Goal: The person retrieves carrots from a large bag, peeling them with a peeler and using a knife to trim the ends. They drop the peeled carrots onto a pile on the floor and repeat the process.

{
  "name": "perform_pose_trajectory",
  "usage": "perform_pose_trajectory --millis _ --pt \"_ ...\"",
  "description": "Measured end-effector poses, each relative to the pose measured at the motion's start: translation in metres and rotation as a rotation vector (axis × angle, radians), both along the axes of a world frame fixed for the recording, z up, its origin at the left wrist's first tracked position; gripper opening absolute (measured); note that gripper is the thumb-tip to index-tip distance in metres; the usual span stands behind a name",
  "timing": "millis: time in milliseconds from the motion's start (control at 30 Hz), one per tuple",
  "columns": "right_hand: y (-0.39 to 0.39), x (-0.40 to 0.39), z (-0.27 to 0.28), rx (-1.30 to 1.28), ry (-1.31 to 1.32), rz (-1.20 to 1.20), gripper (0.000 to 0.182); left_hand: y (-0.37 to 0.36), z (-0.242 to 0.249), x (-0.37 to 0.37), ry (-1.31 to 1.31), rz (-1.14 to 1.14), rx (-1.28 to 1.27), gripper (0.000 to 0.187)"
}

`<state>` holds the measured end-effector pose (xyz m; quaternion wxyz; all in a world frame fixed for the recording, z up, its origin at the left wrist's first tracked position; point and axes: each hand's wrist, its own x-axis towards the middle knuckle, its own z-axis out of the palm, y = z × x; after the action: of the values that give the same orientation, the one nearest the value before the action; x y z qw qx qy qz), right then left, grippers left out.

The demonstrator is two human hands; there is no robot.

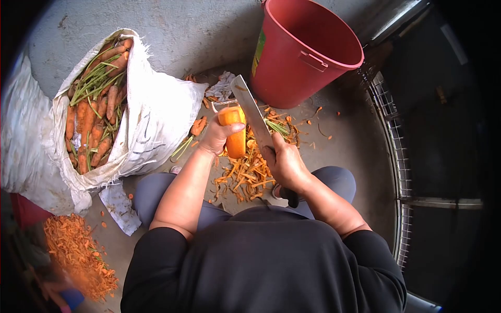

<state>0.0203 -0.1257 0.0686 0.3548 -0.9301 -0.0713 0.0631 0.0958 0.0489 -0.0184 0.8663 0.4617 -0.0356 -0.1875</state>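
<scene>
Grey floor [360,156], peelings [244,176], bucket [289,65], sack [159,112]

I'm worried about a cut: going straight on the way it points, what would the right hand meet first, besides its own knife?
Beyond its knife, the right hand would probably meet the orange carrot in the left hand, though depth is unclear.

Knife blade [254,116] is smooth metal, peeled carrot [237,143] smooth. Bucket [284,68] looks plastic, slight sheen; sack [159,101] woven, frayed; wall [193,31] matt, rough.
</scene>
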Motion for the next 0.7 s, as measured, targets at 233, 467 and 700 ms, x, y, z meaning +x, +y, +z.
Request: perform_pose_trajectory --millis 233,467,700 --pt "0.002 -0.001 0.018 -0.261 0.144 0.049 0.015 -0.006 -0.003 -0.003 -0.11 0.008 0.117 0.038" --pt "0.012 0.006 -0.008 -0.29 0.154 0.023 0.015 -0.015 -0.014 -0.005 0.006 0.02 0.017 0.035" --pt "0.017 0.013 -0.038 -0.204 0.051 0.014 0.018 -0.012 -0.012 -0.007 0.154 -0.071 -0.083 0.041"
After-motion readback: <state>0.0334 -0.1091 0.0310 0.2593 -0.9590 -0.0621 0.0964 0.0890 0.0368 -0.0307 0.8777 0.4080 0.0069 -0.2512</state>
